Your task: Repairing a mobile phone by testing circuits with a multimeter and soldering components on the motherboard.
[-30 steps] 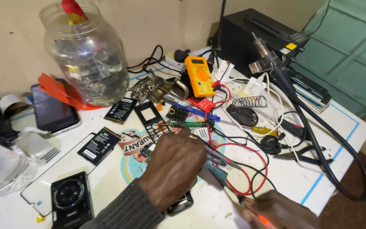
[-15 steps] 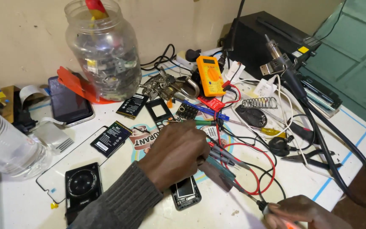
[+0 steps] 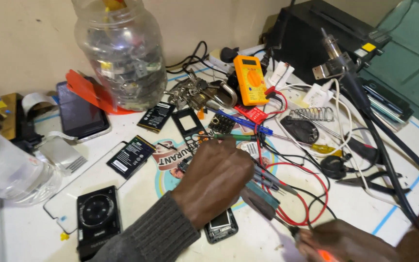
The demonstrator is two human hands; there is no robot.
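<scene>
**Hands close in over a cluttered repair surface**

Our left hand has slid down over the small phone, fingers curled, grasp hidden. Our right hand, newly in view at the bottom edge, grips an orange-handled screwdriver, its tip angled toward the phone near the yellow multimeter.

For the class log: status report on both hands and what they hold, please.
Left hand palm down over small phone, grip hidden. Right hand closed on orange-tipped tool. Red wires and screwdrivers crowd between them.
</scene>
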